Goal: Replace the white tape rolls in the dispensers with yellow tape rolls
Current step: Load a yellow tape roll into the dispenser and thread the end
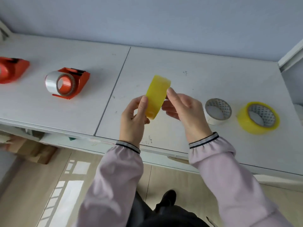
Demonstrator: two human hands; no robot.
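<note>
Grip: both our hands hold one yellow roll (157, 95) on edge above the table (213, 76), its broad yellow band turned to us.
Left hand (133, 119): thumb lies flat along the band's left side, fingers curl round behind the lower part of the roll.
Right hand (185, 110): thumb tip presses the roll's right edge near the top, fingers are curled behind it; we cannot tell how far they reach.
Roll tilt: top leans away and to the right, bottom sits close to the left palm.
White roll (217, 111): lies flat on the table just right of the right hand, core facing up.
Second yellow roll (258, 117): lies flat beside the white roll, farther right of the grip, the two close but apart.
Near dispenser (70, 81): red, well left of the grip, across the table seam, with a silvery-white roll (51, 81) seated in it.
Far dispenser (12, 70): red, farther left, cut by the picture's edge; we cannot tell what tape it holds.
Sleeves (229, 161): pale lilac with striped cuffs, reaching up from below the table edge.
</note>
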